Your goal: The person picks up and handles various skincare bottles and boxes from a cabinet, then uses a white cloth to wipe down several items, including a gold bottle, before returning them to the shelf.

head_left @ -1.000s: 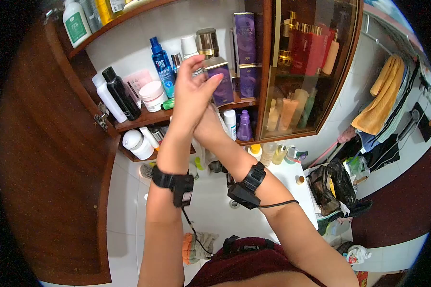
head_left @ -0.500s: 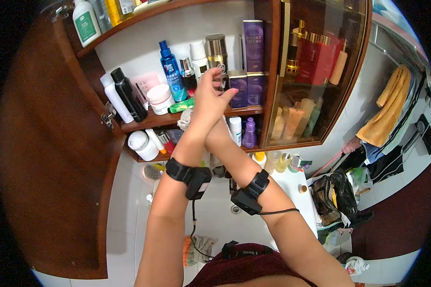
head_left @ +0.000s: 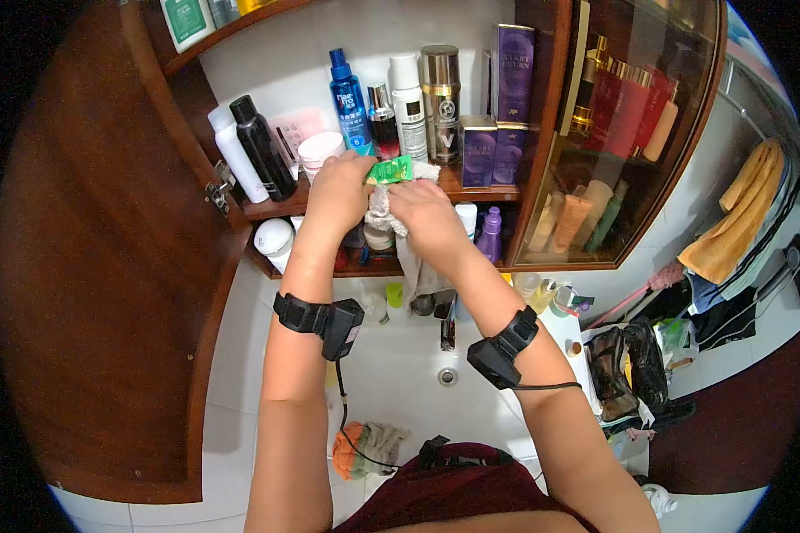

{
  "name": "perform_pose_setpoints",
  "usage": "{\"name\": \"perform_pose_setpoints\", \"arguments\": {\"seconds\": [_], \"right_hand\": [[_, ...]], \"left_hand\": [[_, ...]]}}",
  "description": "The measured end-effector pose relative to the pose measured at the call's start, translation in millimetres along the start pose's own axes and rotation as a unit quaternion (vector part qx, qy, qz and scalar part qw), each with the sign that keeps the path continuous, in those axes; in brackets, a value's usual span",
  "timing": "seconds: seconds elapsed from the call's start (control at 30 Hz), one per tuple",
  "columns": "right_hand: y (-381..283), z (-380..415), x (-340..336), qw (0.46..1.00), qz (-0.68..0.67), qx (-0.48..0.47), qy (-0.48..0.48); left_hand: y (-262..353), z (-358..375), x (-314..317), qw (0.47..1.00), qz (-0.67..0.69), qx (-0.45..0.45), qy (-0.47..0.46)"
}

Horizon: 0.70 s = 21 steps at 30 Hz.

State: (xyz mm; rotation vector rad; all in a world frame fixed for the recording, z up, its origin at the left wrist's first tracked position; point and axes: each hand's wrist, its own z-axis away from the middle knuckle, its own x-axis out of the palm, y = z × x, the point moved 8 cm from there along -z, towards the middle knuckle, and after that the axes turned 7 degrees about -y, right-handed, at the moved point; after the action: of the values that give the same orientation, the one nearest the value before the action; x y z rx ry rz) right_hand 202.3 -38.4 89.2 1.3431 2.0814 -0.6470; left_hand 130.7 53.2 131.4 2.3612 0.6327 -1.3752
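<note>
My left hand (head_left: 337, 200) is closed at the left end of a green tube (head_left: 391, 170), just in front of the pink-and-white jar (head_left: 321, 149). The tube is raised slightly at the middle shelf's front. My right hand (head_left: 431, 218) is closed on a whitish cloth (head_left: 385, 213), pressed to the shelf edge (head_left: 471, 189); part of the cloth hangs below the hand. Its fingertips are bent over the cloth and partly hidden. Behind the hands stand a blue spray bottle (head_left: 350, 105), a dark red bottle (head_left: 383, 124), a white bottle (head_left: 409, 111) and a gold-capped bottle (head_left: 441, 102).
Purple boxes (head_left: 478, 153) stand right of the bottles. An open wooden door (head_left: 107, 266) is at left, a glass-fronted cabinet (head_left: 596, 213) at right. Below lie a white basin (head_left: 400, 355) and a crumpled cloth (head_left: 373, 444). A yellow towel (head_left: 738, 209) hangs at right.
My crossed arms have parted. My left hand has moved left and down from in front of the bottles to the green tube, which has shifted right. My right hand and the cloth now show in the middle.
</note>
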Motion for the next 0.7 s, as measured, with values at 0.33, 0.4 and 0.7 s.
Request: {"name": "perform_pose_setpoints", "arguments": {"seconds": [0.33,0.4,0.7], "right_hand": [[-0.5,-9.0,3.8,0.995,0.084,0.042,-0.013],[-4.0,-23.5,19.3,0.993,0.097,0.042,-0.048],[-12.9,-41.9,37.9,0.993,0.053,0.001,-0.109]], "left_hand": [[-66.3,52.1,-31.5,0.831,0.509,-0.117,0.19],[-61.7,56.4,-39.0,0.824,0.519,-0.121,0.191],[-53.1,49.1,-25.0,0.818,0.539,-0.093,0.181]]}}
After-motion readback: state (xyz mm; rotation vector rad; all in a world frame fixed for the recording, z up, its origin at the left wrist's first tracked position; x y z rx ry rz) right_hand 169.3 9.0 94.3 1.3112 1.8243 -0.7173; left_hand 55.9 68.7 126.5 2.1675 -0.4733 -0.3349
